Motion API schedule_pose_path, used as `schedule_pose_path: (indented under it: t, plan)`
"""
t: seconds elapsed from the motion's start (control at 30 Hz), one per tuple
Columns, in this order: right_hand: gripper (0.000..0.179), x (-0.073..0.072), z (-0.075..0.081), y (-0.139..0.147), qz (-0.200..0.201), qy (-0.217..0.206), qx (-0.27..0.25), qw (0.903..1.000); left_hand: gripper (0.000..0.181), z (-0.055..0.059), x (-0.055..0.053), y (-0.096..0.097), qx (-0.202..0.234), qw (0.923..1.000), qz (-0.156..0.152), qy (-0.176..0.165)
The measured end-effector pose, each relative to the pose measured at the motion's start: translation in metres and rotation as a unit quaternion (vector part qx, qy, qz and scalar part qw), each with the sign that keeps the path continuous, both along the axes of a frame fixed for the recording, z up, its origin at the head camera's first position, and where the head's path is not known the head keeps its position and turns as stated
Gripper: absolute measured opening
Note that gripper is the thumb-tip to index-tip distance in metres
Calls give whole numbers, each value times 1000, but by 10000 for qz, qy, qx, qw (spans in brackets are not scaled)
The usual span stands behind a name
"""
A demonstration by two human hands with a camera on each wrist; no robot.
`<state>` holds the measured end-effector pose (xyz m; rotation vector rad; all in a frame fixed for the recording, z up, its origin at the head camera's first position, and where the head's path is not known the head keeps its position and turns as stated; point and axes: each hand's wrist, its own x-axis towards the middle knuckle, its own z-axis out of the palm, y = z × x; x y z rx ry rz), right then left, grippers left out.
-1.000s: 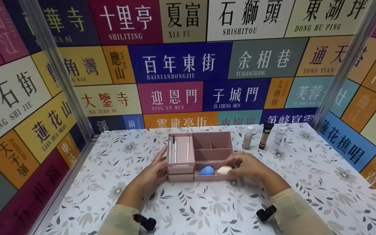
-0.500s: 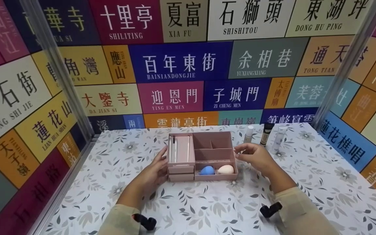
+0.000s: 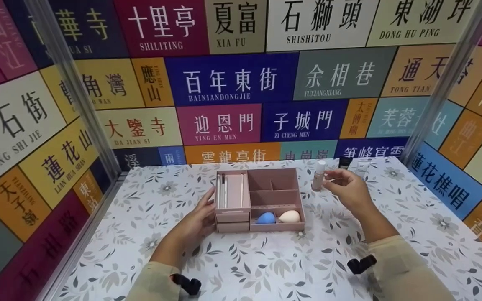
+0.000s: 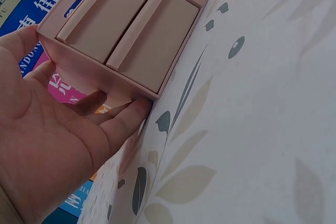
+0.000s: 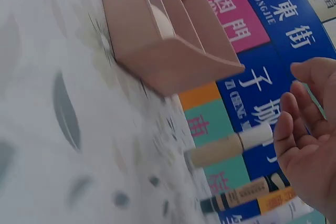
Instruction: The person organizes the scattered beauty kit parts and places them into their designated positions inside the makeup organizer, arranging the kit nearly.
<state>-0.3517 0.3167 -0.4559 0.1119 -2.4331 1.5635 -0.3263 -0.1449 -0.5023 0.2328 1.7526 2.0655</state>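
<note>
A pink desktop organizer [image 3: 272, 200] stands in the middle of the table, two drawers at its front left. Fingers of my left hand [image 3: 197, 221] lie against its left side; in the left wrist view, the fingertips touch the wall beside the drawers [image 4: 157, 35]. A blue makeup sponge [image 3: 265, 218] and a cream makeup sponge [image 3: 289, 216] sit in its front compartment. My right hand [image 3: 347, 188] is beside a small bottle [image 3: 318, 177] with a white cap. In the right wrist view, its loosely bent fingers hold nothing, and the bottle [image 5: 220, 148] stands upright on the table.
Behind my right hand stand a black-capped tube [image 5: 244, 192] and a pale tube [image 5: 283, 213], partly hidden in the head view. Slim sticks [image 3: 224, 190] lie in the organizer's left top tray. Printed wall panels [image 3: 230, 79] close off the back and sides.
My right hand has left the cream sponge in the front compartment and moved right and back to the white-capped bottle. My left hand stays at the organizer's side.
</note>
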Motion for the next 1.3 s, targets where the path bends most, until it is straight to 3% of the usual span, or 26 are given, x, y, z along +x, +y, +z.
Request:
schedule_pose_path:
  t: [0.17, 0.5, 0.77, 1.0, 1.3]
  plan:
    - [48, -5, 9, 30, -618, -7, 10, 9981, 65, 1, 0, 0, 0, 10000, 35, -54]
    - [48, -13, 13, 67, -1316, -457, 256, 9899, 64, 0, -1, 1, -69, 9998, 120, -170]
    - [65, -25, 13, 90, -1918, -976, -417, 9757, 65, 0, -1, 3, -46, 9997, 142, -183]
    - [77, -35, 7, 101, -1928, -1321, -560, 9707, 65, 1, -2, 4, -152, 9996, 146, -191]
    - [82, -46, -6, 95, -1352, -1491, -435, 9786, 64, 2, -1, 1, -127, 9994, 192, -244]
